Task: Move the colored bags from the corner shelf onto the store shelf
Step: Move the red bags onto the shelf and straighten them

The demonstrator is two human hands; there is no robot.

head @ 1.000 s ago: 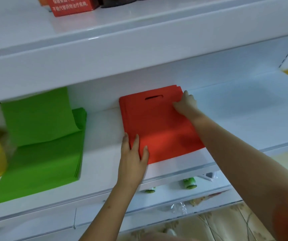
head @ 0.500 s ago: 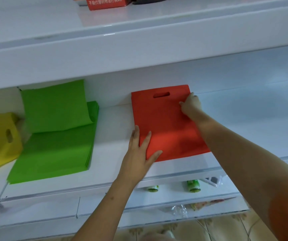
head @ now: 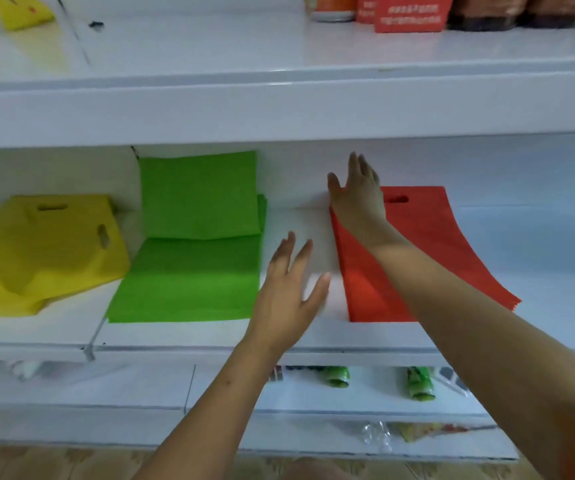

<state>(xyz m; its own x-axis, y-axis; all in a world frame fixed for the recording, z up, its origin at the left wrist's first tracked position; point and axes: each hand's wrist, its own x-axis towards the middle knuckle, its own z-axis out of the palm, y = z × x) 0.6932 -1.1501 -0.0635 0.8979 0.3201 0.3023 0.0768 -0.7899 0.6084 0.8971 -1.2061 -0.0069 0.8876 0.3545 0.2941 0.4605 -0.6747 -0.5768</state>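
Red bags [head: 414,258]: a flat stack with a cut-out handle slot near its far edge, lying on the white store shelf [head: 521,258], right of centre; the near right corner fans out slightly, showing several layers.

Right hand [head: 357,199]: over the stack's far left corner, fingers straight and spread, gripping nothing; whether the palm touches the bags cannot be told.

Left hand [head: 288,292]: fingers straight and parted, holding nothing, over the bare strip of shelf between the red bags and the green ones (blurred at the fingertips).

Green bags [head: 192,268]: a stack on the same shelf level, left of the left hand, with the far portion propped up against the back wall.

Yellow bags [head: 36,251]: a rumpled pile with two handle slots showing, on the adjoining shelf section at far left, just beside the green bags.

Upper shelf [head: 279,98]: carries a red box [head: 407,12] with white print, dark-lidded containers at far right, and a yellow item at far left.

Lower shelf [head: 314,403]: two green-capped bottles [head: 417,382] lying below the red bags, plus crumpled clear packaging.
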